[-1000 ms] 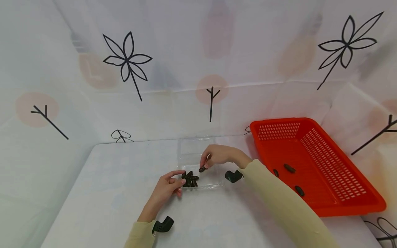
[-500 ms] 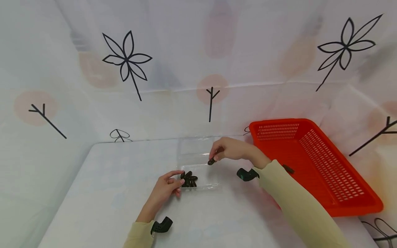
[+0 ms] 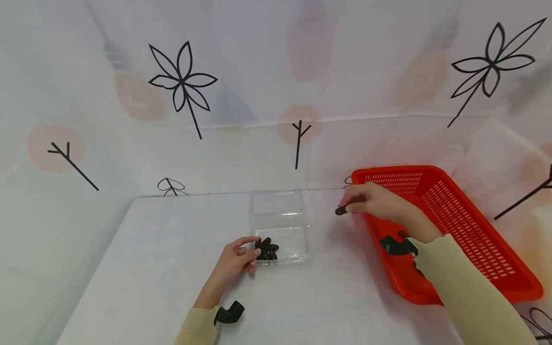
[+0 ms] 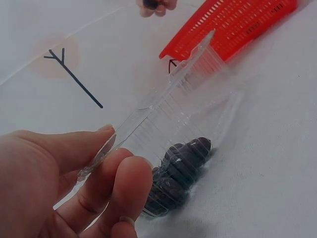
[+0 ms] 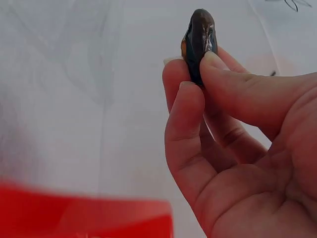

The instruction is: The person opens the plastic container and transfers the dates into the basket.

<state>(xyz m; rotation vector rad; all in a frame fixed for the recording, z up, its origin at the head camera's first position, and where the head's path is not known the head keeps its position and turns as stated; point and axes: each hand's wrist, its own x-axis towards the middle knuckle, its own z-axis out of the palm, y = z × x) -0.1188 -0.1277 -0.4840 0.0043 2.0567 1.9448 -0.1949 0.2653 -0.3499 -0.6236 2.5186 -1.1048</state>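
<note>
My right hand [image 3: 372, 202] pinches a glossy dark brown date [image 5: 199, 45] between thumb and fingertips, at the left rim of the red basket [image 3: 390, 273]. In the head view that date is right of the clear plastic clamshell box [image 3: 290, 242], which lies unfolded on the table. My left hand [image 3: 235, 262] grips the box's left wall, with the thumb on one side and fingers on the other. Several more dates [image 3: 266, 249] are bunched in the left part of the box, partly covered by the left thumb.
The perforated basket stands at the right, tilted to the view, with a few dates [image 3: 403, 234] inside, partly hidden by the right arm. A white cloth covers the table [image 3: 142, 268]. Behind it hangs a printed white curtain [image 3: 241, 158]. Each wrist carries a black camera [image 3: 229, 312].
My right hand has carried its date rightward from over the box to the basket's left rim. The left hand keeps its grip on the box.
</note>
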